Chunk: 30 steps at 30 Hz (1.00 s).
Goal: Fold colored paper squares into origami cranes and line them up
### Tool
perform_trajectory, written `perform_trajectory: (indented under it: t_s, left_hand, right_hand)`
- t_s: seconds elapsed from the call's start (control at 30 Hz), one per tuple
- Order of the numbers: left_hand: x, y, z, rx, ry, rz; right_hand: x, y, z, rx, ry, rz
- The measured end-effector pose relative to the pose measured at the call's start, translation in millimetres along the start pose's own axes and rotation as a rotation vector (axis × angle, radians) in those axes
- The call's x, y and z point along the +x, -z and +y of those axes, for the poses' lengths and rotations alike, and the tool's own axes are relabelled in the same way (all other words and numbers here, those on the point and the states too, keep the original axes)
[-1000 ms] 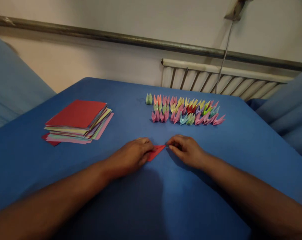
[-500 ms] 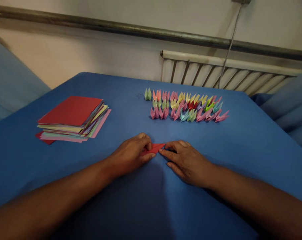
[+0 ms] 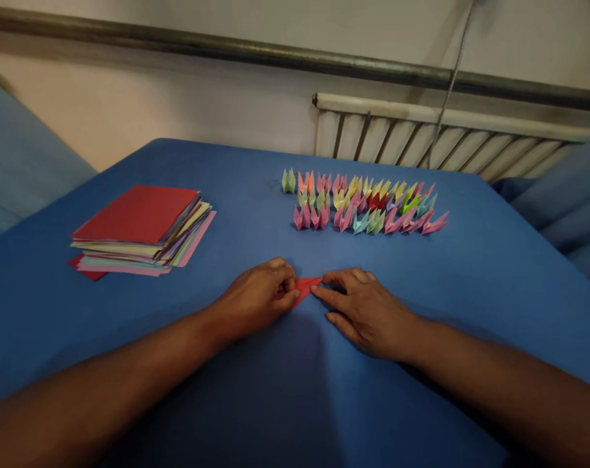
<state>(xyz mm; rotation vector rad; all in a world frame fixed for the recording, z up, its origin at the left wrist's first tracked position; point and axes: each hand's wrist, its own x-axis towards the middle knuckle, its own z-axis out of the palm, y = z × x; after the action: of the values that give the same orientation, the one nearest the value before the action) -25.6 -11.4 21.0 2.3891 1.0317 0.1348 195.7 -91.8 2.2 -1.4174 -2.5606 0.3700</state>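
Note:
A small folded piece of red origami paper point(image 3: 304, 286) lies on the blue table, its pointed end towards the right. My left hand point(image 3: 260, 296) is closed on its left part, thumb and curled fingers together, and covers much of it. At the pointed tip, my right hand point(image 3: 367, 312) rests with fingers stretched out and apart, the index fingertip touching the paper. The fold under my left fingers is hidden.
A stack of coloured square paper point(image 3: 133, 218), red on top, sits at the left of the blue table point(image 3: 246, 188). Several rows of folded paper cranes point(image 3: 373, 203) stand at the back right. Behind are a radiator point(image 3: 382, 104), a pipe point(image 3: 236, 52) and blue curtains point(image 3: 568, 188).
My left thumb has drawn back a little and curled in, so more of the red paper's lower edge shows. My right hand has stayed at the tip, almost unmoved.

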Motion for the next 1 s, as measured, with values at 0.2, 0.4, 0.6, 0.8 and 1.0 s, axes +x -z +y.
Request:
perform_trajectory:
  t_s: [0.2, 0.4, 0.6, 0.8, 1.0]
  left_hand:
    - [0.1, -0.6, 1.2, -0.001, 0.013, 0.0]
    - [0.6, -1.6, 0.0, 0.004, 0.011, 0.012]
    - [0.4, -1.1, 0.9, 0.007, 0.007, 0.015]
    - [0.6, -2.2, -0.1, 0.014, 0.005, 0.027]
    - [0.7, -1.6, 0.1, 0.009, 0.003, 0.025]
  right_hand:
    - [-0.1, 0.5, 0.7, -0.004, 0.016, 0.003]
    - [-0.2, 0.7, 0.6, 0.005, 0.006, 0.011]
    - [-1.1, -0.4, 0.7, 0.008, -0.017, 0.03]
    - [-0.9, -0.5, -0.5, 0.01, -0.031, 0.036]
    - [-0.3, 1.7, -1.2, -0.014, -0.031, 0.02]
